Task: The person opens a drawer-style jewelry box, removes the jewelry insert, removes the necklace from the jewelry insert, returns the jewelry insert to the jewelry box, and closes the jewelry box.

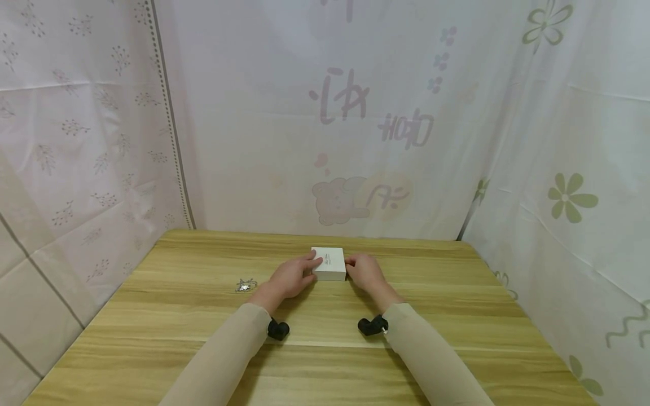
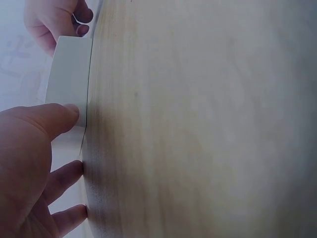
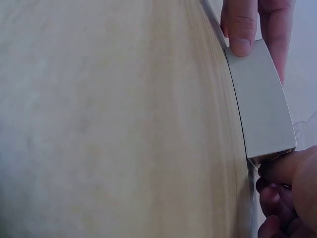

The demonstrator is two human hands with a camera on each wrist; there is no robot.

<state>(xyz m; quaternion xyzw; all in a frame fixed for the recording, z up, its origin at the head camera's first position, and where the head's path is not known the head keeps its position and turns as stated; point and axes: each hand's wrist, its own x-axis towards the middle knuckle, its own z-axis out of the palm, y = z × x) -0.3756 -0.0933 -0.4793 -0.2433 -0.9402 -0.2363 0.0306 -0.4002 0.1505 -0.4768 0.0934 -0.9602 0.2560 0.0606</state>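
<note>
A small white box (image 1: 329,260) with dark lettering on its lid lies flat near the far edge of the table. From its left end my left hand (image 1: 293,276) grips it, the thumb (image 2: 67,116) against the near side and fingers over the top. My right hand (image 1: 364,270) is at the opposite end with its fingers curled. In the right wrist view, the right thumb (image 3: 282,167) touches that end, where a darker, recessed strip shows under the box's edge. Whether the right fingers pinch anything there is hidden.
A little heap of shiny, silvery pieces (image 1: 246,285) lies on the wooden table (image 1: 325,366), left of the left hand; their kind is too small to tell. Patterned curtains (image 1: 254,141) hang behind the table and at both sides.
</note>
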